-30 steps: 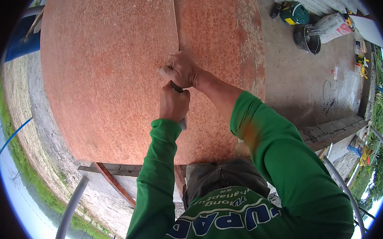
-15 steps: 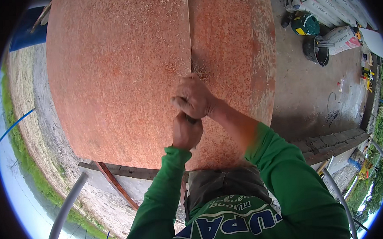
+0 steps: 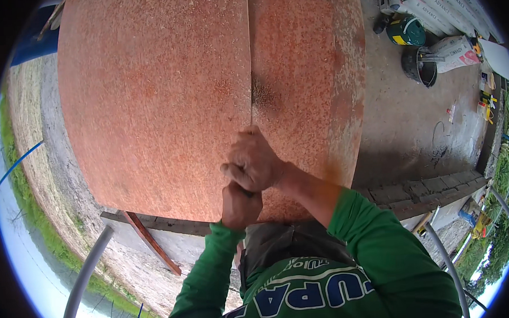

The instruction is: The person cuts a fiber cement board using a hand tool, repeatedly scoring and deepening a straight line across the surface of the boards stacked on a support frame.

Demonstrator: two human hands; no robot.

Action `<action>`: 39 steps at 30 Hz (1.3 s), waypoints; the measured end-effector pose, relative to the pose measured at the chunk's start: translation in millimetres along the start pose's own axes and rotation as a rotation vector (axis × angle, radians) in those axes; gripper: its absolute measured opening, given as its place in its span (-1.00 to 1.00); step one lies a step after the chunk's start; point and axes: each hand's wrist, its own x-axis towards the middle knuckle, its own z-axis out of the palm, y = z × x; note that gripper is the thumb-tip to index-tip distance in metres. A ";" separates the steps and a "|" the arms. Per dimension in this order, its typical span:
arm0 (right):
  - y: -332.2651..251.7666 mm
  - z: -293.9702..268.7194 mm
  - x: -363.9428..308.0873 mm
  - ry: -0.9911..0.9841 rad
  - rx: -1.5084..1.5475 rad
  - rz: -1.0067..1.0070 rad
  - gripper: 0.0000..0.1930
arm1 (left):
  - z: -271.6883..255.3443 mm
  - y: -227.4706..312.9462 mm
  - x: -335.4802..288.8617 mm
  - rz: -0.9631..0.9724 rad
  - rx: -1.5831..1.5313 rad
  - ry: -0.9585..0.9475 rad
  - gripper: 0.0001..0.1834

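The seam (image 3: 251, 74) between two reddish particle boards (image 3: 155, 101) is the item under the hands. It runs from the far edge of the boards straight toward the person and ends under the hands near the near edge. A darker rough patch (image 3: 266, 96) sits just right of the seam, a little beyond the knuckles.

The right hand (image 3: 254, 162) lies on the seam, fingers curled into a closed fist. The left hand (image 3: 240, 206) is touching it from below, also clenched. Both appear to grip one small item between them; a dark sliver shows at the contact point, but I cannot tell what it is.

Judgement on method: whatever is being worked along the joint should stay centred on the seam, with both wrists kept in line with it, so pressure does not wander onto either board face.

Surroundings: a steel frame (image 3: 155, 223) and a slanted brace (image 3: 150, 243) carry the near edge. To the right lies a concrete floor (image 3: 412, 118) with a bucket (image 3: 420, 66), a green tub (image 3: 406, 32) and stacked sacks (image 3: 423, 1).

Not verifiable: the held item, the fingertips, the board underside, and the far board edge, which is cut off.
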 end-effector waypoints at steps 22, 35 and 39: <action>57.4 -14.3 53.2 0.020 -0.044 0.027 -0.63 | -3.4 10.8 74.9 -0.017 -0.105 0.105 -0.82; 39.2 -29.8 64.9 -0.168 0.177 0.326 -0.62 | -9.2 25.1 74.3 0.026 -0.073 0.117 -0.87; 49.7 -9.9 54.4 0.006 -0.009 0.075 -0.64 | -9.0 10.0 67.5 -0.001 -0.098 0.110 -0.85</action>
